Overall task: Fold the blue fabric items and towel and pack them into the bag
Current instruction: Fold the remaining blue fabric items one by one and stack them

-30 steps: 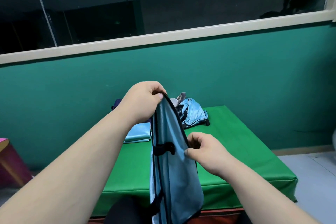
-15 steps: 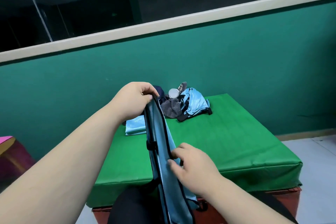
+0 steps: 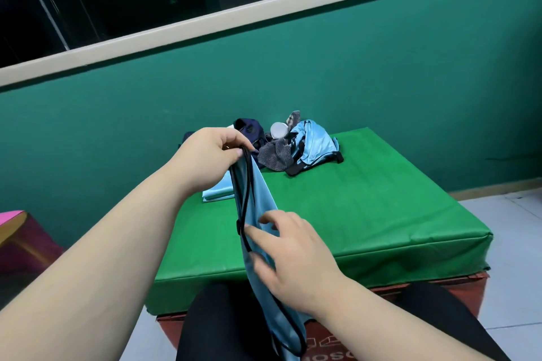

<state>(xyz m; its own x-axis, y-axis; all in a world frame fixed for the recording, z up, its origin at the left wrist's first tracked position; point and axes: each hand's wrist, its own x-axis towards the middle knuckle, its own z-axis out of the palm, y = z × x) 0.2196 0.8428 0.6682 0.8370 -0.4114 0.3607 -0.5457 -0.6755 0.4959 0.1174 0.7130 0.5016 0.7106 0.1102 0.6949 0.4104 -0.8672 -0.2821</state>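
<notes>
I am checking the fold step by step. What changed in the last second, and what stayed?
The right hand released its pinch on the edge of the blue fabric and slid down it, fingers now spread on it. The left hand still grips the top. The bag and folded cloth on the mat stayed put.

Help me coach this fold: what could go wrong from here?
1. Only the left hand grips the blue fabric item, which hangs over the lap, off the green mat; the right hand, fingers straight, may let it slide.
2. The loose black cord could get trapped in the fold.
3. The gray cloth at the bag may crowd packing.
</notes>
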